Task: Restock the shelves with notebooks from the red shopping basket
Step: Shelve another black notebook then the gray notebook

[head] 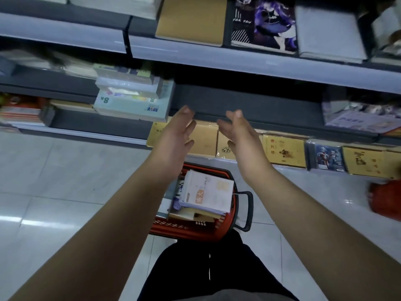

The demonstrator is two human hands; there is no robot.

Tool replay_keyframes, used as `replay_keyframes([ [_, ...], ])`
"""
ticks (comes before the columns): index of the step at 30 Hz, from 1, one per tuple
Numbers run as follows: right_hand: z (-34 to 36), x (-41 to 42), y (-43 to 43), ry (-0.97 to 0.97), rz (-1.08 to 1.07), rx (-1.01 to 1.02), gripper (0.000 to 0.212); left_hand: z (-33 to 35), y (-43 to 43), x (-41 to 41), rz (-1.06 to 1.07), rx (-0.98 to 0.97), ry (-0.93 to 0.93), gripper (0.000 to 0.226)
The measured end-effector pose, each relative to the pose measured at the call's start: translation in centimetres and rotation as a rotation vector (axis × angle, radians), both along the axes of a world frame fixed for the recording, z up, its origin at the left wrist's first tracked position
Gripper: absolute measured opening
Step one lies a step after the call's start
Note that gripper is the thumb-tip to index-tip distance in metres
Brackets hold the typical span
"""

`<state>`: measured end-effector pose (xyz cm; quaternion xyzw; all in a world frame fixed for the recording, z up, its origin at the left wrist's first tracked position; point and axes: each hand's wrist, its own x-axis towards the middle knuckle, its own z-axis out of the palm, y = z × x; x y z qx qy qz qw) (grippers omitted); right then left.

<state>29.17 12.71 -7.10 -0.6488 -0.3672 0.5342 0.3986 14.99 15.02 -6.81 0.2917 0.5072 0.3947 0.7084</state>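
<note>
The red shopping basket (225, 230) stands on the floor in front of my legs, with a black handle on its right side. A pile of notebooks (208, 192) fills it, a white one with an orange label on top. My left hand (176, 133) and my right hand (240, 132) are both stretched forward above the basket, fingers relaxed and spread, holding nothing. Their fingertips reach the front edge of a bare dark stretch of the middle shelf (249, 103). Below them the bottom shelf carries a row of yellow-brown notebooks (282, 152).
A stack with a pale green "8K" pad (132, 103) sits on the middle shelf left of the bare stretch, wrapped packs (360, 118) to its right. The upper shelf holds a tan notebook (191, 19) and a purple one (264, 23). A second red object (385, 199) lies on the tiled floor at right.
</note>
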Motion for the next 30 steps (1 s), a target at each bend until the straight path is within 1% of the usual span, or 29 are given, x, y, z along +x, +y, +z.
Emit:
replay_keyframes([
  [2,-1.8,-1.3,0.0,0.035,-0.001,-0.039,0.055,-1.6,-0.1,-1.5,-0.006,-0.027,0.026,0.069],
  [5,-4.8,-3.2,0.3,0.081,0.004,-0.102,0.060,-4.7,0.1,-3.6,0.018,-0.063,0.092,0.050],
  [8,-7.4,-4.8,0.8,0.103,0.022,-0.152,0.050,-7.5,0.3,-5.1,0.050,-0.112,0.109,0.042],
  [9,-8.5,-5.5,1.1,0.107,0.036,-0.169,0.049,-8.7,0.4,-5.8,0.054,-0.128,0.118,0.036],
  [11,-10.4,-6.6,1.6,0.128,0.050,-0.204,0.052,-11.2,0.5,-6.8,0.070,-0.160,0.124,0.020],
  [12,-11.4,-7.0,1.9,0.134,0.058,-0.222,0.055,-12.4,0.5,-7.2,0.071,-0.172,0.124,0.018],
  [17,-16.4,-8.7,3.1,0.117,0.096,-0.287,0.055,-17.3,1.2,-8.9,0.077,-0.223,0.130,0.019],
  [25,-23.6,-9.9,3.0,0.223,0.085,-0.437,0.058,-24.3,0.0,-10.6,0.076,-0.323,0.174,0.016],
  [29,-27.2,-10.8,2.6,0.232,0.110,-0.487,0.061,-27.1,-0.8,-11.6,0.084,-0.350,0.200,0.038],
  [30,-27.8,-11.0,2.4,0.230,0.117,-0.495,0.062,-27.4,-1.0,-11.7,0.089,-0.361,0.207,0.038],
])
